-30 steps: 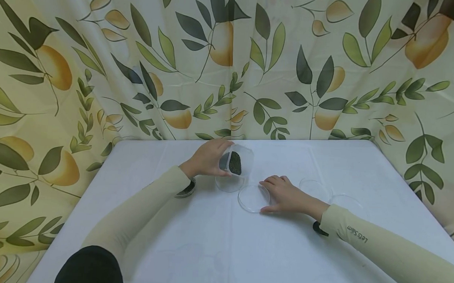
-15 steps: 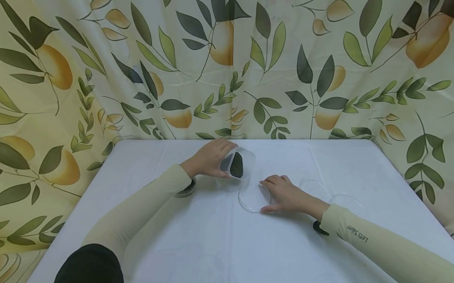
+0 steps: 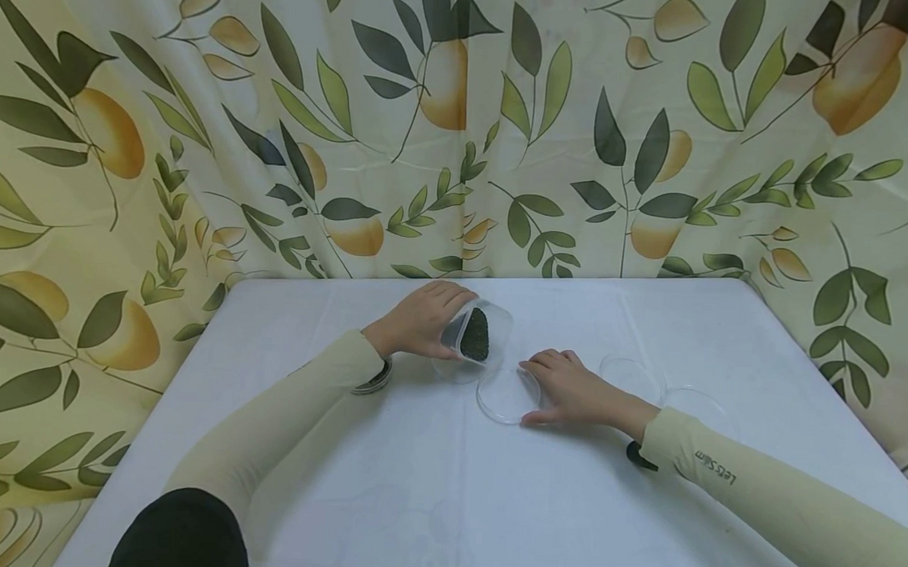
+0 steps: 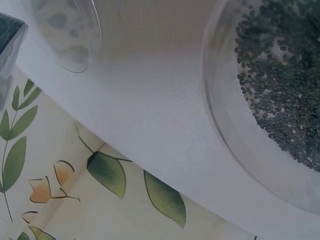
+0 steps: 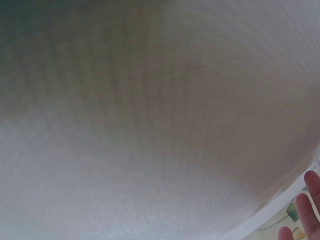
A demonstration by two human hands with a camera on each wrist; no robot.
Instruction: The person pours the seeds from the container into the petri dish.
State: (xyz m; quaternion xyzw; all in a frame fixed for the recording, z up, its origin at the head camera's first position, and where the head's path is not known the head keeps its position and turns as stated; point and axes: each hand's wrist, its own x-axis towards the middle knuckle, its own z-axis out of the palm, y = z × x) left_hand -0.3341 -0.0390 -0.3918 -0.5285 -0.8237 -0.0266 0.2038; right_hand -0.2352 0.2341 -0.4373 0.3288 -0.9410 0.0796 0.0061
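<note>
My left hand grips a clear plastic container, tipped to the right, with small dark seeds gathered inside it. Below that container lies a clear round petri dish, partly covered by it in the head view. The right hand is at the near-right side of another clear petri dish, thumb and fingers set around its rim. In the right wrist view only some fingertips show at the lower right edge. A petri dish filled with dark seeds sits beneath the left wrist.
Two more clear petri dishes, one behind the right wrist and one farther right, lie on the white-covered table. A leaf-and-fruit patterned curtain hangs right behind the table's far edge.
The container in my left hand has shifted slightly right and down, tilting a little more, with the dark seeds in it. My right hand and its petri dish have stayed in place.
</note>
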